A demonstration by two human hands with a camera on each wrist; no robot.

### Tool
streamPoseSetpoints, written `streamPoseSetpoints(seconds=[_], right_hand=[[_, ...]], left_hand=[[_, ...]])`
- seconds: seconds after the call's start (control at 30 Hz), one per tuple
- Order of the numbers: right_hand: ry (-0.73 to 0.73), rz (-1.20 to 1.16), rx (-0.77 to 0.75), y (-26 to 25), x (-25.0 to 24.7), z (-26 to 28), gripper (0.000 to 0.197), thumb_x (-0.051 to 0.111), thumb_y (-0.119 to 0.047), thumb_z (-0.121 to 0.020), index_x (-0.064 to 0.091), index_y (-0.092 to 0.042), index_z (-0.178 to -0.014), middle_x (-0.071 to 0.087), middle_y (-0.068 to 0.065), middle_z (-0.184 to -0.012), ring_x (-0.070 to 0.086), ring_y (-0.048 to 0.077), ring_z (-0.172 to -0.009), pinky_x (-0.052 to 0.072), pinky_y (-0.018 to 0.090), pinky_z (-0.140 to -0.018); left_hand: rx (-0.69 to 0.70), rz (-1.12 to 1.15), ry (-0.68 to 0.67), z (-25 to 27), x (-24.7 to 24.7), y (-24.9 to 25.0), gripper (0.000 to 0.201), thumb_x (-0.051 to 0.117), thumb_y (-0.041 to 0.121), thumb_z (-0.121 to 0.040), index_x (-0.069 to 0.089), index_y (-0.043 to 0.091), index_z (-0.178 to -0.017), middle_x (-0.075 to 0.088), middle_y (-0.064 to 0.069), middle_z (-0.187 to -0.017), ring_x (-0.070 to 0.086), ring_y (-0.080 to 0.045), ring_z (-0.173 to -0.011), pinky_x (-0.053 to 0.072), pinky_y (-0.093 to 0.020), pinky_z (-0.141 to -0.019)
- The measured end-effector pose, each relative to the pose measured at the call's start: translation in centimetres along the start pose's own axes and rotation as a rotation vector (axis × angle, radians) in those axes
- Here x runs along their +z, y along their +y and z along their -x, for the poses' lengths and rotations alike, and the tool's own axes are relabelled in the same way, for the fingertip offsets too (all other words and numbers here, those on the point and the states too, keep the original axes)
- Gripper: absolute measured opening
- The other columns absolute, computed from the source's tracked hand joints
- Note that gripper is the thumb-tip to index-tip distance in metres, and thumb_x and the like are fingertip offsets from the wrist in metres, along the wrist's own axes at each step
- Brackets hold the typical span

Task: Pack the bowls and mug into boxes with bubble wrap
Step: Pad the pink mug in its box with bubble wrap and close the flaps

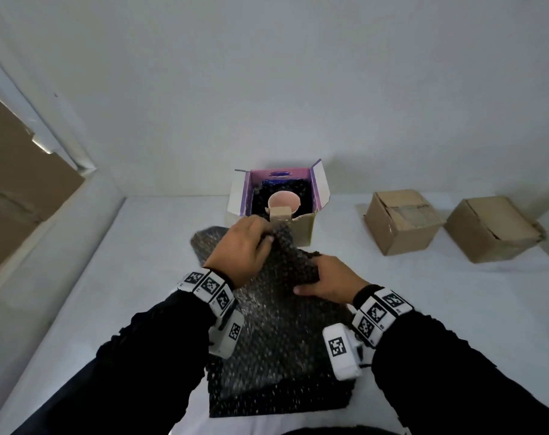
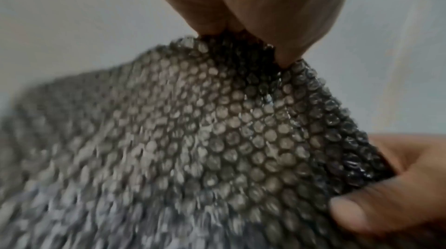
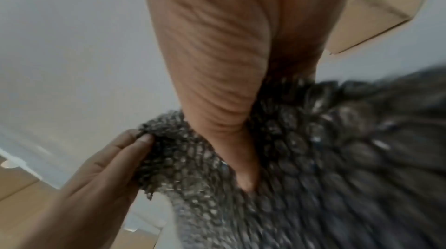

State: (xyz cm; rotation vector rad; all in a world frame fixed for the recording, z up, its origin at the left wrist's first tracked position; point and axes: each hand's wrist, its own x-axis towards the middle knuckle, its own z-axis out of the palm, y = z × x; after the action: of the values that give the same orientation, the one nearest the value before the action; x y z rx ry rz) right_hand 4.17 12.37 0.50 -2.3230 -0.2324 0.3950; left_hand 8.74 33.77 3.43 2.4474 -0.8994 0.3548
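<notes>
Sheet of dark grey bubble wrap (image 1: 276, 324): far edge pinched by left hand (image 1: 241, 246) and right hand (image 1: 326, 282); open purple-lined cardboard box (image 1: 304, 227) with pink bowl (image 1: 284, 202) lies just beyond the left hand, the nearer one.

The open box (image 1: 279, 202) stands at the far middle of the white table (image 1: 110, 277), its flaps spread out to the left and right and its mouth facing up. Inside it a pink bowl (image 1: 284, 200) sits on dark wrap and fills most of the opening, leaving narrow gaps by the walls. Directly in front of the open box, the black bubble wrap (image 1: 276, 334) is lifted off the table by the left hand (image 1: 245, 246) and the right hand (image 1: 326, 282), blocking the near approach. Left of the open box the table lies bare. Right of it stand two closed cardboard boxes (image 1: 401, 221), with a gap between them and the open box.
</notes>
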Motion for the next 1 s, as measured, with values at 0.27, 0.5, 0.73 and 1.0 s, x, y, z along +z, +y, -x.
streamPoseSetpoints(seconds=[0.27,0.5,0.73,1.0], right_hand=[[0.180,-0.280,-0.048,-1.7,-2.9,-0.5,0.012,0.062,-0.026,-0.093,0.059,-0.022,-0.104,0.067,-0.001,-0.104,0.061,0.018,-0.100,0.045,0.034,-0.089],[-0.033,0.577,-0.006,-3.4,-6.5,-2.0,0.059,0.083,-0.055,-0.059,0.065,-0.018,-0.100,0.067,-0.001,-0.091,0.064,0.020,-0.085,0.051,0.031,-0.075],[-0.043,0.450,0.027,-5.0,-9.5,-3.0,0.014,0.050,-0.021,-0.096,0.053,-0.014,-0.107,0.062,0.010,-0.105,0.057,0.028,-0.095,0.039,0.034,-0.072],[0.096,0.560,-0.015,-6.7,-13.3,-5.8,0.058,0.065,-0.066,-0.076,0.048,-0.029,-0.117,0.058,-0.008,-0.097,0.051,0.018,-0.089,0.030,0.041,-0.094]], left_hand=[[-0.038,0.079,-0.044,-0.5,-2.1,0.5,0.031,0.042,0.018,-0.091,0.043,0.029,-0.120,0.053,-0.005,-0.109,0.059,-0.031,-0.085,0.052,-0.044,-0.074],[0.049,-0.256,-0.184,-0.9,-3.5,0.0,0.088,0.064,0.070,-0.071,0.032,0.024,-0.138,0.050,0.000,-0.116,0.058,-0.020,-0.090,0.050,-0.035,-0.068],[-0.059,-0.366,-0.258,-2.9,-3.6,-1.0,0.037,0.061,0.017,-0.081,0.057,0.016,-0.119,0.053,-0.008,-0.106,0.059,-0.030,-0.082,0.050,-0.039,-0.062],[-0.092,-0.346,-0.180,-6.7,-4.8,-2.6,0.036,0.055,0.006,-0.084,0.045,0.000,-0.118,0.065,-0.018,-0.086,0.061,-0.037,-0.075,0.040,-0.037,-0.061]])
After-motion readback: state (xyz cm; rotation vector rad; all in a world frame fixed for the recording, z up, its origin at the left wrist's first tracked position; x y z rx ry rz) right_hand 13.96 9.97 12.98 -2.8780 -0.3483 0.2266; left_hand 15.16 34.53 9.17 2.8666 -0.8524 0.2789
